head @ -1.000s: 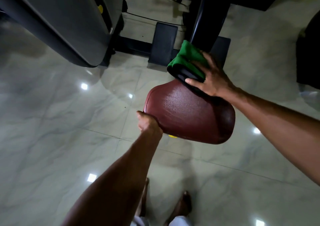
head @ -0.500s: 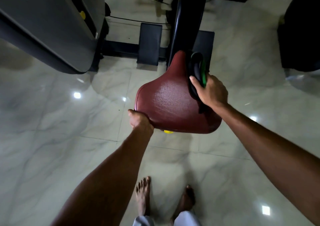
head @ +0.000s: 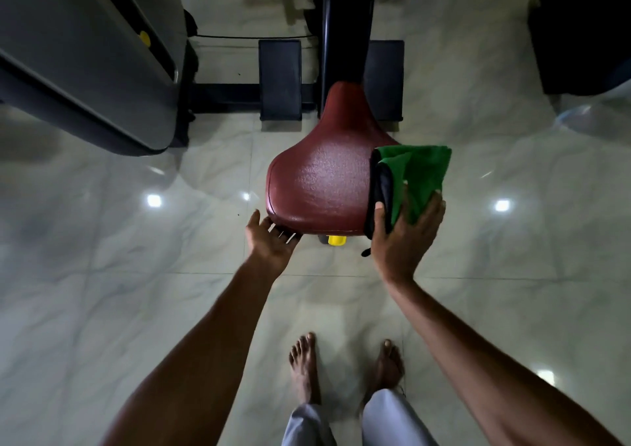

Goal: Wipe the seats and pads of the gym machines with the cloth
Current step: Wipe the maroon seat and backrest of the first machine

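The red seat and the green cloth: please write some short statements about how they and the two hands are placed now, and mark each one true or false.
1. The right hand holds the green cloth against the right side of the seat. True.
2. The left hand lies flat on top of the seat. False: its fingers reach under the seat's rear left edge.
3. The cloth covers the seat's narrow nose. False: the nose is bare; the cloth is at the wide rear part.
4. A yellow part shows below the seat's rear edge. True.
5. The person wears shoes. False: the feet are bare.
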`<state>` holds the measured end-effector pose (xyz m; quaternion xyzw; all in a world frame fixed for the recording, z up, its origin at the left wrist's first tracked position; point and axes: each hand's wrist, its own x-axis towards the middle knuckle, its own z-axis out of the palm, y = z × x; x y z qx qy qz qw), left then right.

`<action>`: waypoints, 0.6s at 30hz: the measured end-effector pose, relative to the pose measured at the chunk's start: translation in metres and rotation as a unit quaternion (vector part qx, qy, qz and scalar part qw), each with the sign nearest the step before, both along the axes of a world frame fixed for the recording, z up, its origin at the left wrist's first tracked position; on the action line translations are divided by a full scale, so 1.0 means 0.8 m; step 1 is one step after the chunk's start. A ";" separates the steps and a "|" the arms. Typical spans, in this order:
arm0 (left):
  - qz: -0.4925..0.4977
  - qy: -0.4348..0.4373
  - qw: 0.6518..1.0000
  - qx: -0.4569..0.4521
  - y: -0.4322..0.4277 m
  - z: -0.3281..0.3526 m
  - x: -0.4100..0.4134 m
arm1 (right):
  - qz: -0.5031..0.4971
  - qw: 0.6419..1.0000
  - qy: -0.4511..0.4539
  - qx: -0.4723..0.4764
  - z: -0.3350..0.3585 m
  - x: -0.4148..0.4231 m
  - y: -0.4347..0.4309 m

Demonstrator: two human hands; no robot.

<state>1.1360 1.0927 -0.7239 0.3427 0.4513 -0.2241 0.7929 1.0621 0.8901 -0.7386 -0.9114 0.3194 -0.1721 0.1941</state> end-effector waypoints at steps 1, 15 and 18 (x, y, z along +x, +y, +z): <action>-0.001 -0.003 1.000 -0.010 0.005 0.000 -0.003 | 0.028 0.999 0.031 -0.028 0.002 -0.004 0.009; 0.000 0.012 0.999 -0.049 0.031 0.024 -0.022 | 0.531 0.813 0.131 -0.201 0.037 0.105 0.129; -0.056 -0.002 0.998 -0.003 0.036 0.046 -0.006 | 0.431 0.892 0.132 -0.035 0.074 0.142 0.152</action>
